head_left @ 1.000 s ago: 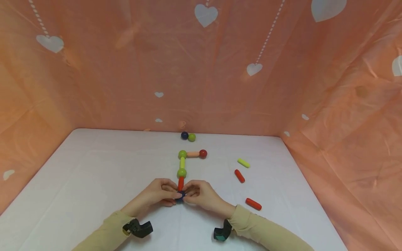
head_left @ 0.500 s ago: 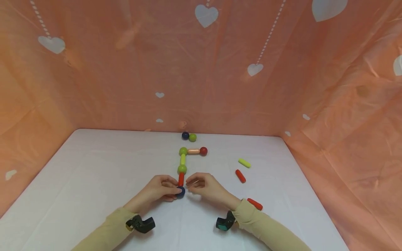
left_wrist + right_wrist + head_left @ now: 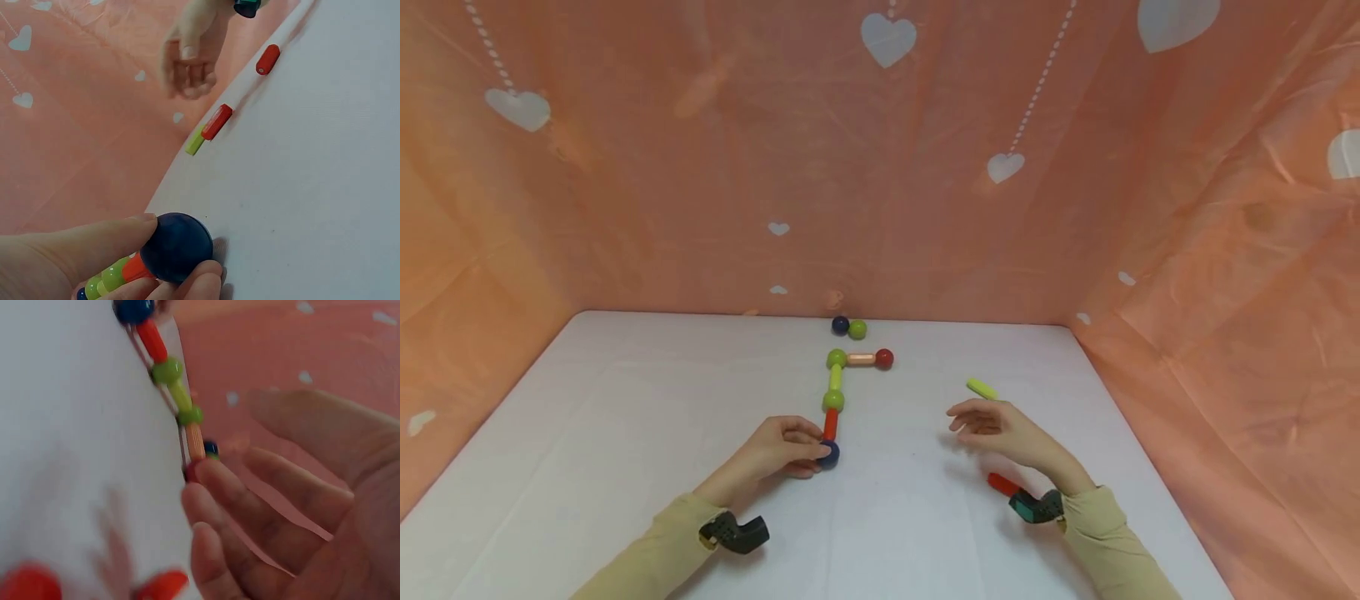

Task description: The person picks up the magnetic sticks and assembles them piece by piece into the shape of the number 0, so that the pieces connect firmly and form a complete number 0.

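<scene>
My left hand point(image 3: 778, 446) pinches a dark blue ball point(image 3: 177, 247) between thumb and fingers. That ball sits at the near end of a joined chain: a red rod point(image 3: 831, 424), a green ball point(image 3: 833, 401), a yellow-green rod point(image 3: 835, 377), another green ball, then a peach rod point(image 3: 861, 360) running right to a dark red ball point(image 3: 884, 358). My right hand point(image 3: 1000, 429) hovers with relaxed fingers and nothing in them, over the right side of the table. Below it in the head view, it hides one loose red rod point(image 3: 217, 122), which shows in the left wrist view.
A loose yellow-green rod point(image 3: 982, 388) lies just beyond the right hand. Nearer me, a second red rod point(image 3: 1003, 484) is partly covered by the right wrist camera point(image 3: 1036, 506). A blue ball point(image 3: 840, 325) and a green ball point(image 3: 857, 330) rest at the table's back edge, before a pink curtain.
My right hand has let go of the blue ball and moved right, over the loose rods. The left hand keeps its hold; the chain has shifted slightly away from me.
</scene>
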The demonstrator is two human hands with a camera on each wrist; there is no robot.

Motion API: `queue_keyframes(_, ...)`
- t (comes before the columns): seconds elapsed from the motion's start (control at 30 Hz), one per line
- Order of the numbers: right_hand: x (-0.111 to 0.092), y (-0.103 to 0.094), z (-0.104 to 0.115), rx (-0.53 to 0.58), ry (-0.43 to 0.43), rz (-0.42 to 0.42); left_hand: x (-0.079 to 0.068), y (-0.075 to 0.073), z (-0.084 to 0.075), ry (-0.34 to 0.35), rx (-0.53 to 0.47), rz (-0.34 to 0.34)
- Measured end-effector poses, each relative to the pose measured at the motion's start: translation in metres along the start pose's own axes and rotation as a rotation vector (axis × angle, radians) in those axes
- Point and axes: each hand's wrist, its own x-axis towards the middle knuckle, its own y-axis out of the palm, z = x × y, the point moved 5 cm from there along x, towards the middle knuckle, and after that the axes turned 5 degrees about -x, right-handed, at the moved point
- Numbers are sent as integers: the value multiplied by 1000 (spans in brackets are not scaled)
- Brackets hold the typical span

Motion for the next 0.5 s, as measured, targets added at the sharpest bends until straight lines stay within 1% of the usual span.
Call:
queue_keyframes(0.1,-20,-9,-13,-13,48,25,0,0,1,1,-10,6)
queue_keyframes(0.23,-40,-9,-25,-2,117,94,-1,0,1,3,-17,14)
queue_keyframes(0.33,-49,-6,-30,-37,154,120,-2,-1,1,-3,-23,11)
queue_keyframes(0.5,-56,-4,-31,-140,167,121,-1,-1,1,-3,-31,10)
